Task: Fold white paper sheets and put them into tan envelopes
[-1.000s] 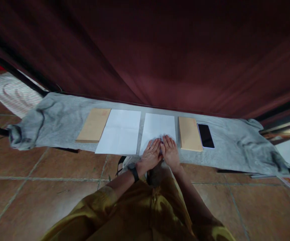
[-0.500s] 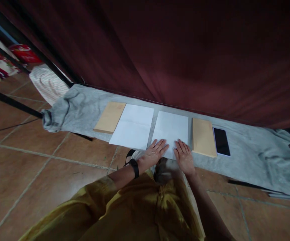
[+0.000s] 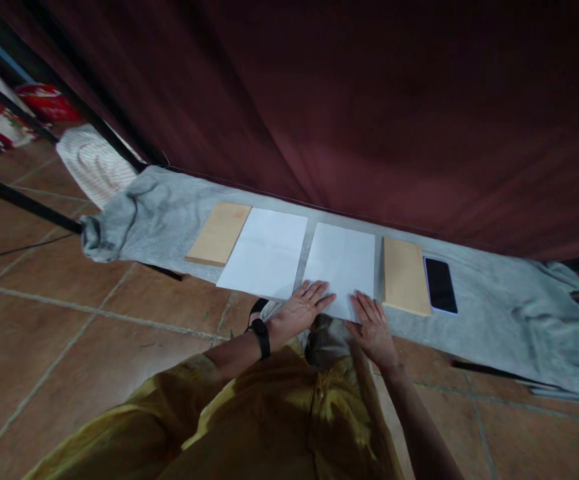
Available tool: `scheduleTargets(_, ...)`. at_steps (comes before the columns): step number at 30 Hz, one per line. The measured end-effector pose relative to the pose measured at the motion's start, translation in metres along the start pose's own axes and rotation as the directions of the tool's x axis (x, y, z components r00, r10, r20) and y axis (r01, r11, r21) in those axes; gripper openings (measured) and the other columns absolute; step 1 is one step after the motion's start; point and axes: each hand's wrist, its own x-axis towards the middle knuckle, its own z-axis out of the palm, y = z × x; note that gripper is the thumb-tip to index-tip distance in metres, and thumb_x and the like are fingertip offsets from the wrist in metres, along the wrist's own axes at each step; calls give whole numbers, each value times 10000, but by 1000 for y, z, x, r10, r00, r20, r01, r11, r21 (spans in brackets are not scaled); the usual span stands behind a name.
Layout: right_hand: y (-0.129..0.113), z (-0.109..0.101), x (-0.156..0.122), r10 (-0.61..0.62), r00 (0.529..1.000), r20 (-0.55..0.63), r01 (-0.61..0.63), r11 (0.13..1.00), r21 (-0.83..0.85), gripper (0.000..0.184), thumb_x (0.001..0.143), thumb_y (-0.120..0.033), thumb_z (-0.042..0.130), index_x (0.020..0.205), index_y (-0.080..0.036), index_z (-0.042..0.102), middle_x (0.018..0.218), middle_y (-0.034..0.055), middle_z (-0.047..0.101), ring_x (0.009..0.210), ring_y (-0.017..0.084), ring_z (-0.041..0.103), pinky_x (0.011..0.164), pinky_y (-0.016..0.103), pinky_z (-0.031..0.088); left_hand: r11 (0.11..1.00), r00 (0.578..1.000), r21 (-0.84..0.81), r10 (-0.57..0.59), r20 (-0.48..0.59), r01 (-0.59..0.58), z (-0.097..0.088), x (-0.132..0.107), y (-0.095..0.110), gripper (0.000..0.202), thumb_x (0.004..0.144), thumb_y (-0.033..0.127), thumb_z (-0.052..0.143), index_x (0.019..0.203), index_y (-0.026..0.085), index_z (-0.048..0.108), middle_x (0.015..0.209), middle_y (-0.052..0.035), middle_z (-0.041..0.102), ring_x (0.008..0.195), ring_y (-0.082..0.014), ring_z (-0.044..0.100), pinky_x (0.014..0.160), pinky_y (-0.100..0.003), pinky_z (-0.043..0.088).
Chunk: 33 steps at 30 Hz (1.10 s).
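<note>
Two white sheets lie side by side on a grey cloth (image 3: 489,293) spread over a low surface. My left hand (image 3: 299,308) rests flat, fingers stretched, on the near left corner of the right sheet (image 3: 342,263). My right hand (image 3: 372,325) lies flat with fingers apart at that sheet's near right corner. The left sheet (image 3: 267,252) is untouched. A brown envelope (image 3: 219,233) lies left of the sheets and another brown envelope (image 3: 404,275) lies right of them. A black band is on my left wrist.
A black phone (image 3: 439,284) lies face up right of the right envelope. A dark red curtain (image 3: 349,100) hangs behind the cloth. Brown floor tiles (image 3: 69,333) lie to the left, crossed by a black bar (image 3: 19,200). A striped cloth (image 3: 94,163) lies at far left.
My hands, side by side on the middle of the sheet's near edge a second ago, have slid apart to its near corners. The camera view shifted left, then steadied.
</note>
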Motion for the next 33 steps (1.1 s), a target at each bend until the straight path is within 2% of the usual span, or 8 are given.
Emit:
scheduleTargets(3, 3, -3, -4, -5, 1000, 6, 5, 1000, 20, 656, 1006, -410, 492, 1603, -208, 313, 1602, 133, 424, 1482, 291, 394, 1223, 546, 321, 1000, 1000, -11, -7, 6, 7, -4, -1, 0, 637, 933, 62, 427, 1539, 259, 399, 1639, -116, 382, 1522, -238, 344, 1257, -481, 249)
scheduleTargets(7, 7, -10, -7, 3, 1000, -15, -2, 996, 86, 637, 975, -268, 501, 1589, -217, 341, 1575, 128, 462, 1456, 282, 433, 1197, 538, 383, 999, 1000, -34, -9, 15, 9, -10, -6, -2, 642, 930, 34, 389, 1534, 250, 405, 1604, -117, 441, 1501, -217, 384, 1244, -445, 281)
scheduleTargets(11, 11, -17, -13, -6, 1000, -26, 10, 985, 170, 732, 877, -144, 535, 1583, -198, 350, 1585, 123, 448, 1477, 280, 402, 1211, 533, 377, 999, 999, -47, 15, 47, -12, -22, -17, -5, 648, 934, 39, 376, 1543, 259, 393, 1599, -106, 453, 1479, -218, 421, 1231, -437, 300)
scheduleTargets(17, 15, -19, -19, 108, 989, -98, -79, 962, 263, 765, 808, -37, 481, 1546, -229, 429, 1522, 101, 531, 1430, 249, 473, 1167, 495, 447, 992, 990, -103, 86, 113, -74, -45, -35, -6, 694, 918, 35, 380, 1558, 302, 369, 1607, -60, 448, 1471, -189, 428, 1210, -385, 333)
scheduleTargets(22, 15, -15, -12, 179, 974, -139, -136, 953, 272, 705, 824, -35, 460, 1497, -239, 506, 1476, 89, 581, 1393, 238, 514, 1169, 477, 442, 985, 987, -131, 125, 101, -111, -47, -41, -2, 612, 948, 90, 419, 1526, 292, 429, 1535, -61, 540, 1416, -203, 500, 1192, -387, 369)
scheduleTargets(27, 14, -13, -4, 169, 974, -151, -122, 952, 281, 507, 909, -156, 528, 1404, -236, 601, 1418, 89, 632, 1334, 257, 563, 1161, 472, 426, 970, 974, -213, 151, 169, -114, -48, -45, 1, 585, 958, 100, 426, 1508, 297, 457, 1495, -58, 583, 1369, -205, 554, 1192, -404, 380)
scheduleTargets(30, 14, -14, -3, 176, 971, -164, -116, 940, 321, 422, 924, -175, 539, 1319, -256, 661, 1358, 76, 673, 1284, 255, 595, 1133, 465, 434, 955, 980, -288, 117, 160, -66, -51, -49, -11, 652, 944, 155, 508, 1552, 351, 379, 1568, -20, 505, 1440, -215, 475, 1224, -432, 347)
scheduleTargets(33, 14, -15, -3, 205, 962, -180, -126, 919, 373, 417, 899, -168, 566, 1290, -258, 679, 1312, 76, 696, 1238, 255, 618, 1089, 445, 459, 934, 994, -358, 63, 94, -25, -48, -56, -37, 806, 872, 113, 565, 1586, 372, 298, 1633, 1, 408, 1493, -217, 396, 1257, -457, 308)
